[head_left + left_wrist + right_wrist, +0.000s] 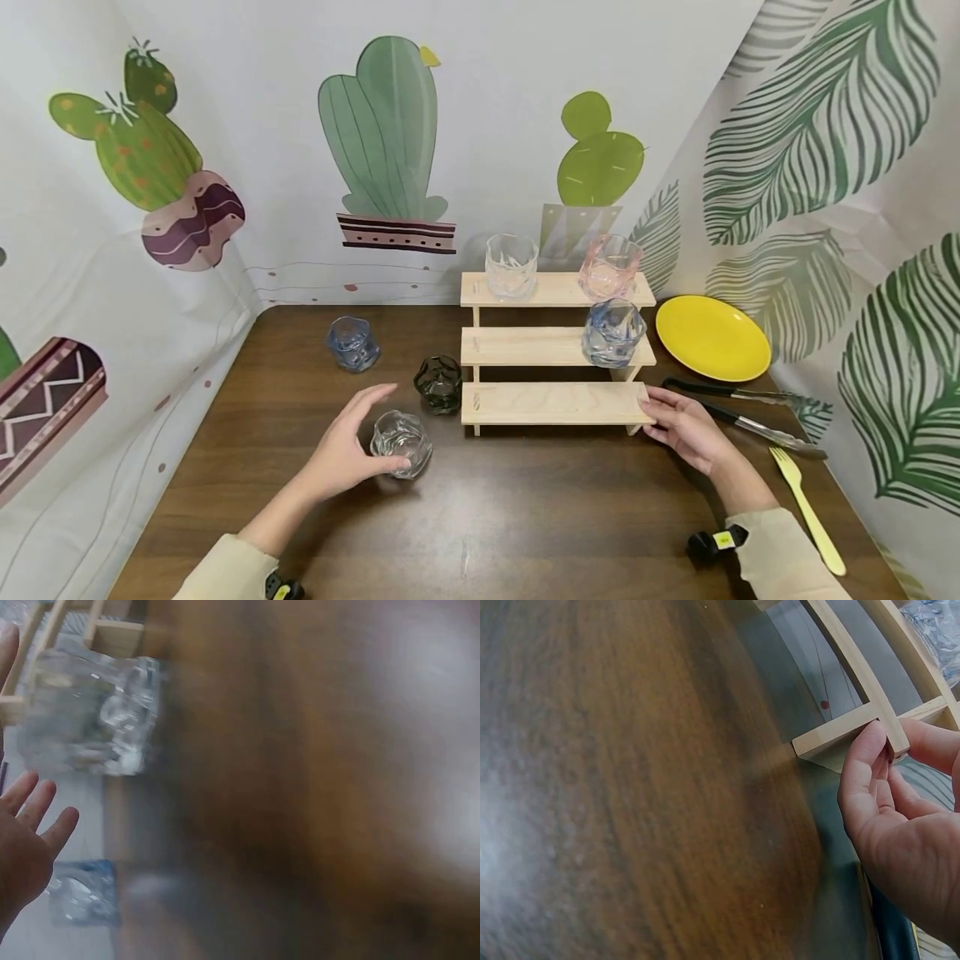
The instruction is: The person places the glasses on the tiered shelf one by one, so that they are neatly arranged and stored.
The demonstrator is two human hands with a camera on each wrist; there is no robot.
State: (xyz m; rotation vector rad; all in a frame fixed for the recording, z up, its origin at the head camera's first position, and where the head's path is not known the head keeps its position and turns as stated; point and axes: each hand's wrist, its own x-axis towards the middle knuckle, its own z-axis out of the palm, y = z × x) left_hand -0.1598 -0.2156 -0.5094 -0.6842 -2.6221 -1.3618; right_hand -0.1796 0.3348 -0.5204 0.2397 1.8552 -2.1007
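Note:
My left hand (347,443) is beside a clear glass (405,446) on the table, thumb in front of it and fingers spread behind. In the left wrist view, a gap shows between those fingers and the glass (90,712). With thumb and fingers, my right hand (686,425) pinches the right end of the lowest board of a three-step wooden shelf (555,404); the right wrist view shows the grip on the board's corner (896,742). A clear glass (512,267) and a pink glass (610,267) stand on the top step, a blue glass (613,333) on the middle one.
Left of the shelf stand a dark glass (438,385) and a small blue glass (354,343). On the right are a yellow plate (712,337), black-handled tongs (757,425) and a pale yellow fork (810,512). A printed cloth (285,167) hangs behind the table.

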